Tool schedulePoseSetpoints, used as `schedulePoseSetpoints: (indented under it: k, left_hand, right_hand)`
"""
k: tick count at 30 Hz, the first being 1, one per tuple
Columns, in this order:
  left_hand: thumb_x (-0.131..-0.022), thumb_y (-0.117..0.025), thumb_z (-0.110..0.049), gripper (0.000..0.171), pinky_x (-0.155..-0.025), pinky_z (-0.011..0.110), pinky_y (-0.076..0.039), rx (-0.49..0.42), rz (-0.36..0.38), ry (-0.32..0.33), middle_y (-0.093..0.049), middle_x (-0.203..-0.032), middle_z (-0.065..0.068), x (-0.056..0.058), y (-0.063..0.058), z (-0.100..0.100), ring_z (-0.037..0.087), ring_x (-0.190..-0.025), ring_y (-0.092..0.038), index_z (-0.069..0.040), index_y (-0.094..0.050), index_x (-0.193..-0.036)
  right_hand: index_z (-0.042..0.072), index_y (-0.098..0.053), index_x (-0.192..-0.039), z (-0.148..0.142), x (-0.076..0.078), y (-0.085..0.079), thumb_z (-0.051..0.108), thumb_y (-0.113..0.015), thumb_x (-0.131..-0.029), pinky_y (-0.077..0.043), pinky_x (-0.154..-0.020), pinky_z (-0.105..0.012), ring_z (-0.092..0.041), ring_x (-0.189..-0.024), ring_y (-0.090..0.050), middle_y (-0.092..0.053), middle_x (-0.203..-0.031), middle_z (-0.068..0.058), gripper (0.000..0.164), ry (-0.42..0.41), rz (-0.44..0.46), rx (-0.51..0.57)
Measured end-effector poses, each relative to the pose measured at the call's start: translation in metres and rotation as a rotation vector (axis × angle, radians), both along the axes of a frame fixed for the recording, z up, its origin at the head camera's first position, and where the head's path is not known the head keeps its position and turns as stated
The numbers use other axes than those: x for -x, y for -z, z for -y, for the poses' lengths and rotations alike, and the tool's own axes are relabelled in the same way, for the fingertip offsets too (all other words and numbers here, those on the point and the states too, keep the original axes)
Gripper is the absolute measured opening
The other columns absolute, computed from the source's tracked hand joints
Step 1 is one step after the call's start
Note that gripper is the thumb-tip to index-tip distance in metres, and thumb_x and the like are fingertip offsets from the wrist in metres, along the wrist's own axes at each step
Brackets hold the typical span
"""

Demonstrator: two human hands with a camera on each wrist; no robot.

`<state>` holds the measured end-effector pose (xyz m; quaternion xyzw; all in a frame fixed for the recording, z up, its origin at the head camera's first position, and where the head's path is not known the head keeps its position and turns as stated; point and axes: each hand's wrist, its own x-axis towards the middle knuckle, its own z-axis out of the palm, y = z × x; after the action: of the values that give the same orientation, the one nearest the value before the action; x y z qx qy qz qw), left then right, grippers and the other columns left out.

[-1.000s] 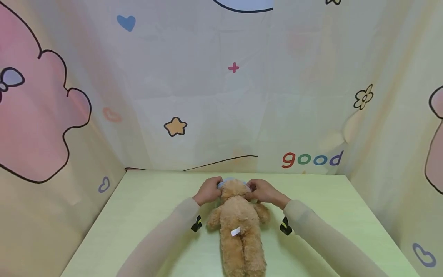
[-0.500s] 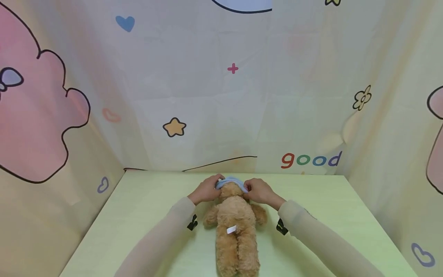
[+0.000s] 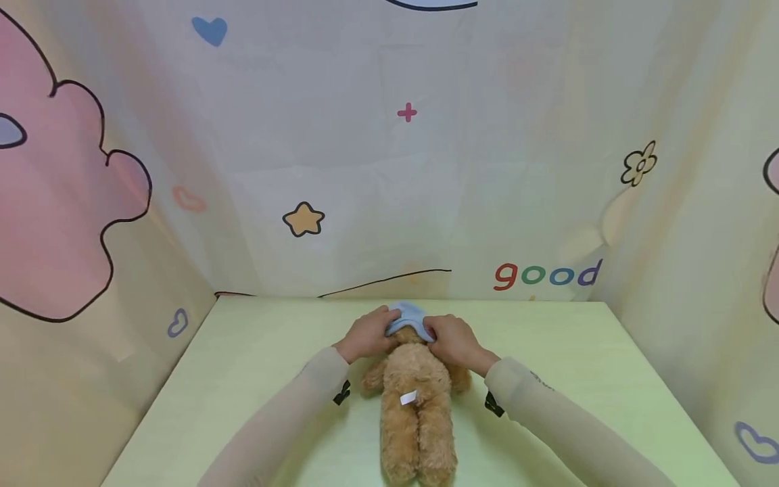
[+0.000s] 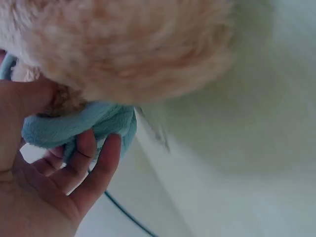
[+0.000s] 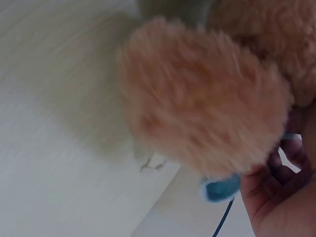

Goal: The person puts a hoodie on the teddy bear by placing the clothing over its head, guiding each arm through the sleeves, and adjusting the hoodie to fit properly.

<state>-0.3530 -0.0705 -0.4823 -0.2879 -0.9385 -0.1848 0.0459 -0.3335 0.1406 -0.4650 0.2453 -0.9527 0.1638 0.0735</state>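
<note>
A brown teddy bear (image 3: 415, 370) lies lengthwise on the table, a small white tag at the base of its body. Over the far end of its head sits a light blue cloth hat (image 3: 406, 314). My left hand (image 3: 368, 333) grips the hat's left edge; in the left wrist view its thumb and fingers are on either side of the soft blue fabric (image 4: 74, 128). The opposite edge is pinched by my right hand (image 3: 456, 338). In the right wrist view, a furry arm (image 5: 197, 98) hides much of that grip, and only a bit of blue cloth (image 5: 222, 188) shows.
The pale green table (image 3: 262, 385) ends at a printed curtain (image 3: 365, 169) behind the bear. Similar curtains hang on the left and right sides. A black wrist strap (image 3: 342, 392) hangs under the left sleeve and another (image 3: 493, 404) under the right.
The hat has come further over the back of the bear's head, and more blue shows between my hands. My right hand's grip has moved slightly left. The bear has shifted a little left.
</note>
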Motion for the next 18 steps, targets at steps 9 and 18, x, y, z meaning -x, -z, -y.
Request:
schedulePoseSetpoints:
  k: [9,18]
  left_hand:
    - [-0.089,-0.059,-0.022,0.040,-0.074,0.037,-0.052,0.162,-0.120,-0.115,-0.053,-0.119,0.005,-0.001,-0.007,0.000,0.023,-0.105,-0.054,-0.016,-0.050,-0.127]
    - [-0.084,-0.067,-0.025,0.038,-0.085,0.032,-0.046,0.002,0.035,-0.009,-0.052,-0.110,0.002,0.007,-0.002,0.006,0.016,-0.099,-0.052,-0.015,-0.053,-0.117]
  right_hand:
    - [0.016,-0.058,-0.104,0.001,0.001,0.000,0.019,-0.065,-0.086,-0.050,-0.068,-0.034,-0.016,-0.083,-0.059,-0.059,-0.095,0.000,0.020,0.042,-0.121,0.003]
    - [0.011,-0.057,-0.121,-0.001,0.008,-0.002,0.024,-0.068,-0.085,-0.048,-0.089,-0.039,-0.021,-0.102,-0.060,-0.061,-0.113,-0.006,0.040,-0.044,0.018,0.046]
